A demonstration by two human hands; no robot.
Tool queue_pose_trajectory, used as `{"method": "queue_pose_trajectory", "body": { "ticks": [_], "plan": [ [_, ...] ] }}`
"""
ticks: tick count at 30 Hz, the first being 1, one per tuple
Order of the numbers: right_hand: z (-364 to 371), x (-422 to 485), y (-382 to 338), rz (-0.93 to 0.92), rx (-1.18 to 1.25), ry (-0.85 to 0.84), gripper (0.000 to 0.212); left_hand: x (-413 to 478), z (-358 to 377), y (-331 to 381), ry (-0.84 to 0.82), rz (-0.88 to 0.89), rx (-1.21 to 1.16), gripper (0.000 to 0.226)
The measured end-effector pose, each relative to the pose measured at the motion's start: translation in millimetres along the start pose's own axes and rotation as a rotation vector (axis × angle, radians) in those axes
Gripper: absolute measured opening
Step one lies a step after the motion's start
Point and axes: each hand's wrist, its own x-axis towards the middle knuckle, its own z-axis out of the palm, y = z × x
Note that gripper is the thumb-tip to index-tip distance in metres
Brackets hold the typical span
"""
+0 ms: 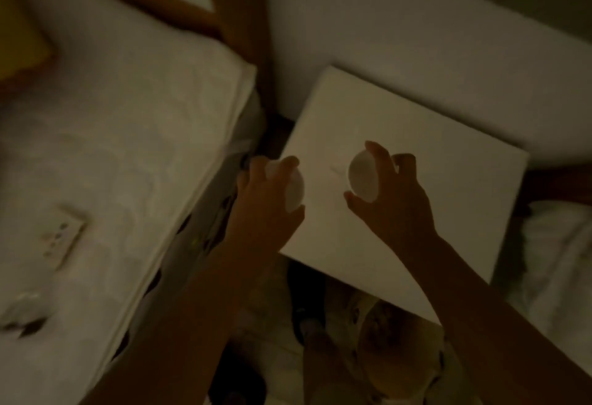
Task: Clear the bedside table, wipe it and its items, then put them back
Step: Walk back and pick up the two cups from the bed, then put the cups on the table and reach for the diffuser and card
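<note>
The room is dim and the picture blurred. The white bedside table (432,135) stands between the bed and the wall, its top bare apart from my hands above it. My left hand (266,202) grips a small white rounded object (296,188) over the table's left edge. My right hand (394,199) holds a second white rounded object (362,177), bowl-like, above the table's middle. What exactly the two objects are I cannot tell.
The bed (121,135) with white sheets lies to the left; on it rest a white remote control (61,238) and a small blurred item (24,311). A yellow cushion (22,42) sits at far left. White fabric (560,263) lies right of the table.
</note>
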Motion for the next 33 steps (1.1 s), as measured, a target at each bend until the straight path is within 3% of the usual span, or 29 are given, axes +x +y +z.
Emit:
{"method": "queue_pose_trajectory", "body": {
  "ticks": [5, 15, 21, 23, 26, 29, 33],
  "plan": [
    [-12, 43, 64, 0.170, 0.032, 0.085, 0.089, 82, 37, 63, -0.060, 0.150, 0.199, 0.070],
    [-12, 102, 72, 0.186, 0.014, 0.163, 0.094, 165, 54, 116, -0.011, 0.294, 0.272, 0.073],
    [-28, 94, 63, 0.169, -0.018, 0.151, 0.108, 157, 42, 111, -0.036, 0.212, 0.109, 0.109],
    [-34, 77, 56, 0.154, -0.026, 0.204, 0.101, 139, 33, 100, 0.035, 0.187, 0.041, 0.108],
    [-28, 43, 31, 0.100, 0.047, 0.252, 0.081, 102, 14, 66, 0.086, 0.110, 0.000, 0.090],
    [-6, 3, -13, 0.037, 0.237, 0.114, 0.071, 52, -7, 15, 0.078, -0.015, -0.068, 0.073],
    [43, -44, -89, -0.075, 0.353, -0.208, 0.068, -33, -36, -79, 0.057, -0.208, -0.046, 0.063]
  ]
}}
